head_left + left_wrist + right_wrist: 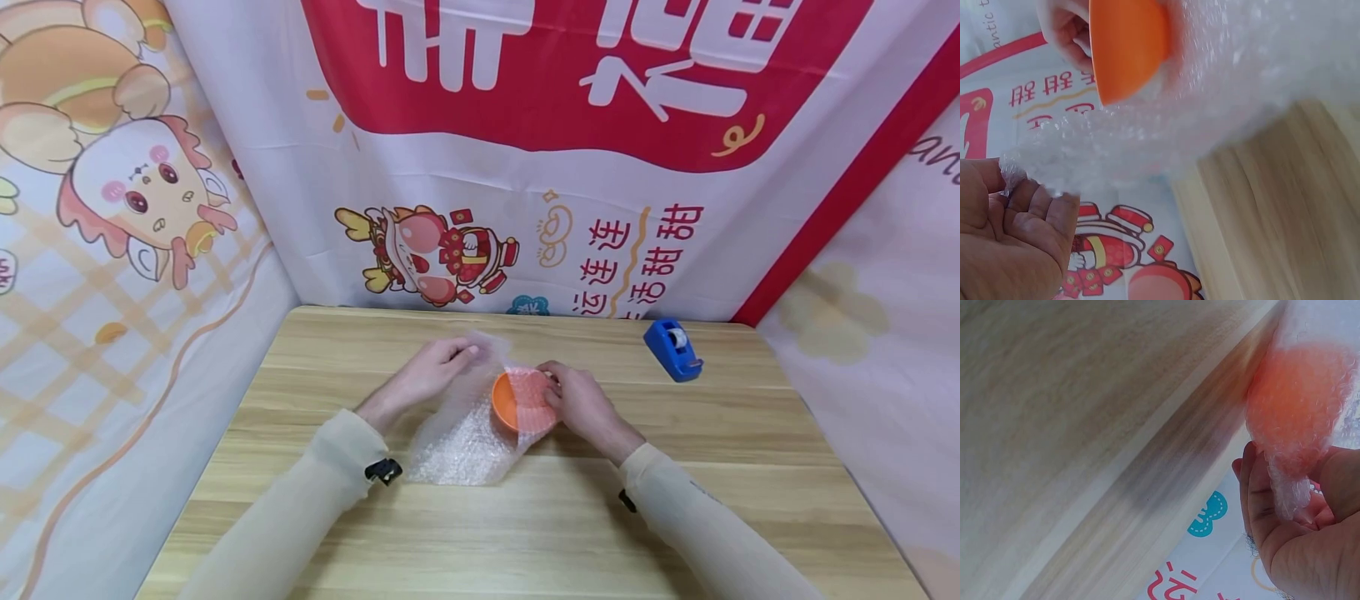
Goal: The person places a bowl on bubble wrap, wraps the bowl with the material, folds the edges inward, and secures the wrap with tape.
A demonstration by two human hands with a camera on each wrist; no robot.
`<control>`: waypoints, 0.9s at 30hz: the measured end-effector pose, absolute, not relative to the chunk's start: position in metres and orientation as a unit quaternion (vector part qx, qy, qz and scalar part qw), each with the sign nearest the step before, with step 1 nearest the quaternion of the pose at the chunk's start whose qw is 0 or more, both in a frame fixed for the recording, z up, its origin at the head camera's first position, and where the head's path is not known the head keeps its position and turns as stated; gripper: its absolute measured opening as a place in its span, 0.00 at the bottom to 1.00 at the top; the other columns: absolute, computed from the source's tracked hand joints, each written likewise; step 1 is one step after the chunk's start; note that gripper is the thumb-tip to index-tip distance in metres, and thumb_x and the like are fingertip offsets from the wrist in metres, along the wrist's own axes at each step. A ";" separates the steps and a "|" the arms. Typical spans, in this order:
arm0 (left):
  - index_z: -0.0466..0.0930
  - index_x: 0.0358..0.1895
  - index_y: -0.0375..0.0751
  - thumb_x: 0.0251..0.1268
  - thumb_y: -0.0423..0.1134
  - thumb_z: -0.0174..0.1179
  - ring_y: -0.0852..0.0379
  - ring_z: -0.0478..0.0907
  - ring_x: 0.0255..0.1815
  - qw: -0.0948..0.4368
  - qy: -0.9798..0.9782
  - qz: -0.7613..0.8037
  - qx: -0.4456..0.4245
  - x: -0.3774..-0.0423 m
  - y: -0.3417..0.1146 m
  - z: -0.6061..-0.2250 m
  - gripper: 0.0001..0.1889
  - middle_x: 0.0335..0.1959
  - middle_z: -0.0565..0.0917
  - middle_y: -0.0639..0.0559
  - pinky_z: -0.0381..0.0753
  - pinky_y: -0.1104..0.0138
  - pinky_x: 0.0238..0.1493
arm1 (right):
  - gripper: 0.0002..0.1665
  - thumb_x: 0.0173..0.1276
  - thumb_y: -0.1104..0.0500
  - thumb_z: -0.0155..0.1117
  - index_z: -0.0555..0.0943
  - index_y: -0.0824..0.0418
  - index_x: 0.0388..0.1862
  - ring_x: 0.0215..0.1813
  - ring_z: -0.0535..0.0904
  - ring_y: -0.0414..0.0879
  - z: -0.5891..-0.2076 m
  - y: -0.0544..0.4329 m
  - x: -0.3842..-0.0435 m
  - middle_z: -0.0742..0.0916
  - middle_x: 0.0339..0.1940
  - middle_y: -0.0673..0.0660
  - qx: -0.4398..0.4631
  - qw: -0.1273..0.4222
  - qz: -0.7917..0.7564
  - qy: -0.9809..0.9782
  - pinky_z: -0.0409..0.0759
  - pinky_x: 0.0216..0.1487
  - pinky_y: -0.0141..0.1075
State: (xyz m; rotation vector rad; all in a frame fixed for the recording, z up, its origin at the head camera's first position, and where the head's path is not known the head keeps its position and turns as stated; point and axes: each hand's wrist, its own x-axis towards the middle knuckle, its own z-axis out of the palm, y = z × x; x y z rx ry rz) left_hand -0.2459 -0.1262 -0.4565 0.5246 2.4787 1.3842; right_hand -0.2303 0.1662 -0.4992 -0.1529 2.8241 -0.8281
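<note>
An orange bowl lies partly under a clear sheet of bubble wrap in the middle of the table. One end of the wrap is folded over the bowl's right side; its left part is still uncovered. With curled fingers my right hand grips wrap and bowl together at the right edge. In the right wrist view, a bunched tail of wrap sits between that hand's fingers and thumb. My left hand pinches the far left edge of the sheet, which the left wrist view shows between thumb and fingers.
A blue tape dispenser with a roll of tape stands at the back right of the wooden table. Printed cloth hangings enclose the table behind and on both sides.
</note>
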 end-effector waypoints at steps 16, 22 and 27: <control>0.81 0.85 0.53 1.00 0.48 0.53 0.46 0.79 0.88 0.167 0.825 0.506 0.189 -0.227 -0.095 -0.459 0.23 0.86 0.83 0.49 0.78 0.43 0.91 | 0.24 0.90 0.61 0.70 0.85 0.59 0.80 0.72 0.92 0.55 -0.497 0.162 -0.230 0.93 0.73 0.61 -0.061 0.091 -0.270 0.957 0.93 0.76 0.55; 0.81 0.85 0.51 1.00 0.48 0.52 0.47 0.80 0.87 0.180 0.823 0.503 0.192 -0.224 -0.087 -0.465 0.23 0.85 0.84 0.47 0.77 0.42 0.92 | 0.26 0.90 0.62 0.70 0.84 0.60 0.82 0.80 0.88 0.60 -0.496 0.161 -0.229 0.92 0.76 0.62 -0.066 0.086 -0.253 0.961 0.89 0.81 0.58; 0.81 0.86 0.52 1.00 0.49 0.51 0.45 0.75 0.92 0.201 0.820 0.496 0.203 -0.222 -0.080 -0.471 0.24 0.89 0.80 0.47 0.72 0.42 0.95 | 0.24 0.88 0.64 0.70 0.86 0.63 0.79 0.77 0.90 0.61 -0.497 0.162 -0.229 0.93 0.74 0.64 -0.087 0.062 -0.245 0.963 0.90 0.79 0.58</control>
